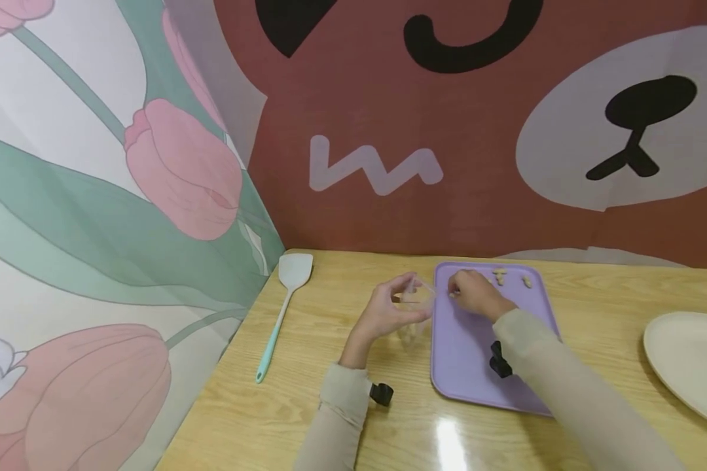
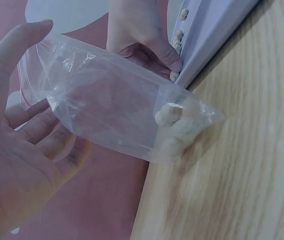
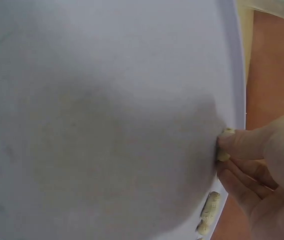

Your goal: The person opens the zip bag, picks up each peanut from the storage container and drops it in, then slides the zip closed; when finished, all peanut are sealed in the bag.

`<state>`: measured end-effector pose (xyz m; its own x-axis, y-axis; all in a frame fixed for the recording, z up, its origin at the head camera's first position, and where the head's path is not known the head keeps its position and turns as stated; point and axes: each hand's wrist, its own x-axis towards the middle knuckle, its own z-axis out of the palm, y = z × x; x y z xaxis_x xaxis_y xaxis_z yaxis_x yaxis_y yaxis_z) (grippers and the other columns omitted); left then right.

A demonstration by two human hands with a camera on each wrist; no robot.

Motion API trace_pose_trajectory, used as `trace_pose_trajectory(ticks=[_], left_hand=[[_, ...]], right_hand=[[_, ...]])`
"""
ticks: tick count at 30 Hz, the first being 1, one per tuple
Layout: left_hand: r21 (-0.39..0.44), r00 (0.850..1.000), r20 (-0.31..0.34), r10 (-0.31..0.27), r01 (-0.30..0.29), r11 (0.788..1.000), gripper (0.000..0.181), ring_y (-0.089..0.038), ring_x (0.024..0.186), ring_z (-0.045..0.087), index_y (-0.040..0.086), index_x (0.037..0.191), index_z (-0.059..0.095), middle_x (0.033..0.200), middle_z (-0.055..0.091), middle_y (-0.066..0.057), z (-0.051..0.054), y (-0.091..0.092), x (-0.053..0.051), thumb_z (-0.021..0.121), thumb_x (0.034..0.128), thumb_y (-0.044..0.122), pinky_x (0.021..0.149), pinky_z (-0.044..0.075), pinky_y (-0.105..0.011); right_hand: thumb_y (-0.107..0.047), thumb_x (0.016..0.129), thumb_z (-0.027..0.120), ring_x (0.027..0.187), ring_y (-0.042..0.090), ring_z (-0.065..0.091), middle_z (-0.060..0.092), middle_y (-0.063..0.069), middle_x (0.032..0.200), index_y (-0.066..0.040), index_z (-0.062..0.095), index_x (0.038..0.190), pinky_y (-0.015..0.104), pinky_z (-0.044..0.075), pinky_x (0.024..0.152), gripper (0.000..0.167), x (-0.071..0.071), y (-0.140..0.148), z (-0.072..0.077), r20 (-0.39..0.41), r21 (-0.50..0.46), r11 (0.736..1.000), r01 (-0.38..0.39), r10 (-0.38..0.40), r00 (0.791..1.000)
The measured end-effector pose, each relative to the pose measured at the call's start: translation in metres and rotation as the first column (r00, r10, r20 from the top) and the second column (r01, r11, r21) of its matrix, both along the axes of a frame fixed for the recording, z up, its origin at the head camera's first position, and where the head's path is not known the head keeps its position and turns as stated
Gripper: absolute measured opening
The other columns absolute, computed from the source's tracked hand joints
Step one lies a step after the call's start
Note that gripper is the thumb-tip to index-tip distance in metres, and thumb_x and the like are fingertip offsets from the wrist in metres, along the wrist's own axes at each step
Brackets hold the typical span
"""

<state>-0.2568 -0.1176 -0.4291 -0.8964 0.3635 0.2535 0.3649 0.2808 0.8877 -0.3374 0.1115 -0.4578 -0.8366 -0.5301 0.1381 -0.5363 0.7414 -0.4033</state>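
My left hand [image 1: 389,311] holds a clear plastic bag [image 1: 415,320] by its top, thumb and fingers spread at the opening. In the left wrist view several pale peanuts [image 2: 174,125] lie in the bag's bottom, near the wooden table. My right hand [image 1: 474,292], at the upper left part of the purple tray [image 1: 477,353], pinches a peanut [image 3: 223,156] between thumb and fingers by the tray's edge. Another peanut [image 3: 209,210] lies beside it along the rim. More peanuts [image 1: 527,281] rest near the tray's far edge.
A spatula with a white head and mint handle [image 1: 267,353] lies on the wooden table [image 1: 306,418] at the left. A cream plate [image 1: 692,360] stands at the right. Patterned cloths with tulips [image 1: 182,170] and a bear face [image 1: 389,98] hang behind and to the left.
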Motion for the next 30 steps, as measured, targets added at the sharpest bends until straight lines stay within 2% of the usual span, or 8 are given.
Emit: trace_pose_trajectory(ticks=[2, 4, 12, 15, 18, 21, 24, 30], left_hand=[[0.002, 1.000, 0.005, 0.001, -0.001, 1.000, 0.079, -0.028, 0.121, 0.056, -0.001, 0.147, 0.044, 0.131, 0.063, -0.011, 0.000, 0.001, 0.000, 0.083, 0.0808, 0.015, 0.098, 0.047, -0.041], [0.004, 1.000, -0.003, 0.002, -0.002, 1.000, 0.080, -0.028, 0.122, 0.056, 0.001, 0.148, 0.044, 0.131, 0.063, -0.008, -0.007, 0.001, -0.005, 0.084, 0.0802, 0.019, 0.097, 0.047, -0.040], [0.012, 1.000, 0.012, -0.002, 0.002, 1.000, 0.079, -0.032, 0.122, 0.056, 0.001, 0.148, 0.044, 0.129, 0.063, -0.004, -0.006, 0.001, -0.002, 0.083, 0.0813, 0.020, 0.096, 0.047, -0.035], [0.000, 1.000, 0.009, 0.001, -0.001, 1.000, 0.079, -0.029, 0.121, 0.058, 0.001, 0.147, 0.044, 0.128, 0.063, -0.002, -0.007, 0.001, -0.002, 0.084, 0.0811, 0.020, 0.094, 0.048, -0.033], [-0.009, 1.000, 0.010, -0.005, 0.005, 1.000, 0.080, -0.023, 0.118, 0.060, 0.001, 0.147, 0.044, 0.129, 0.063, -0.005, -0.007, 0.002, -0.002, 0.084, 0.0812, 0.020, 0.093, 0.048, -0.031], [-0.012, 1.000, 0.008, -0.006, 0.006, 1.000, 0.079, -0.018, 0.116, 0.060, 0.000, 0.147, 0.045, 0.129, 0.063, -0.005, -0.008, 0.002, -0.003, 0.084, 0.0811, 0.020, 0.093, 0.049, -0.030], [-0.013, 1.000, -0.002, 0.002, -0.002, 1.000, 0.080, -0.019, 0.118, 0.059, -0.001, 0.147, 0.044, 0.128, 0.064, -0.004, -0.008, 0.002, -0.003, 0.084, 0.0810, 0.021, 0.094, 0.048, -0.031], [0.014, 0.999, 0.030, 0.012, -0.012, 1.000, 0.082, -0.031, 0.119, 0.057, -0.002, 0.147, 0.043, 0.132, 0.062, -0.008, -0.008, 0.002, -0.003, 0.084, 0.0808, 0.020, 0.091, 0.050, -0.031]], right_hand=[[0.008, 0.084, 0.069, 0.084, 0.032, 0.066, 0.070, 0.013, 0.085, 0.004, 0.073, 0.086, 0.048, 0.054, 0.075, 0.006, 0.000, 0.002, -0.002, 0.005, -0.001, 1.000, 0.003, -0.003, 1.000], [0.008, 0.084, 0.069, 0.083, 0.031, 0.066, 0.070, 0.013, 0.085, 0.004, 0.073, 0.086, 0.047, 0.054, 0.074, 0.006, 0.000, 0.003, -0.001, 0.006, -0.004, 1.000, 0.005, -0.005, 1.000], [0.007, 0.086, 0.067, 0.084, 0.031, 0.066, 0.070, 0.012, 0.086, 0.003, 0.074, 0.090, 0.046, 0.055, 0.074, 0.009, 0.003, 0.003, -0.001, 0.054, 0.011, 0.999, 0.037, -0.038, 0.998], [0.007, 0.086, 0.067, 0.085, 0.032, 0.066, 0.070, 0.013, 0.088, 0.003, 0.074, 0.091, 0.046, 0.055, 0.074, 0.010, 0.004, 0.004, -0.001, 0.055, 0.011, 0.999, 0.039, -0.040, 0.998], [0.008, 0.086, 0.067, 0.085, 0.032, 0.067, 0.071, 0.014, 0.088, 0.004, 0.074, 0.092, 0.046, 0.055, 0.074, 0.010, 0.005, 0.006, 0.003, 0.030, 0.000, 0.999, 0.033, -0.033, 0.999], [0.007, 0.087, 0.066, 0.085, 0.032, 0.067, 0.071, 0.015, 0.089, 0.005, 0.074, 0.093, 0.047, 0.055, 0.074, 0.010, 0.007, 0.006, 0.014, -0.012, -0.019, 1.000, 0.015, -0.016, 1.000], [0.007, 0.087, 0.066, 0.085, 0.033, 0.067, 0.070, 0.016, 0.090, 0.006, 0.073, 0.095, 0.048, 0.055, 0.075, 0.011, 0.009, 0.001, 0.033, -0.065, -0.046, 0.999, -0.010, 0.007, 0.998], [0.006, 0.087, 0.069, 0.084, 0.031, 0.066, 0.067, 0.015, 0.090, 0.007, 0.072, 0.101, 0.046, 0.056, 0.075, 0.015, 0.024, -0.016, 0.073, -0.130, -0.072, 0.995, -0.066, 0.056, 0.990]])
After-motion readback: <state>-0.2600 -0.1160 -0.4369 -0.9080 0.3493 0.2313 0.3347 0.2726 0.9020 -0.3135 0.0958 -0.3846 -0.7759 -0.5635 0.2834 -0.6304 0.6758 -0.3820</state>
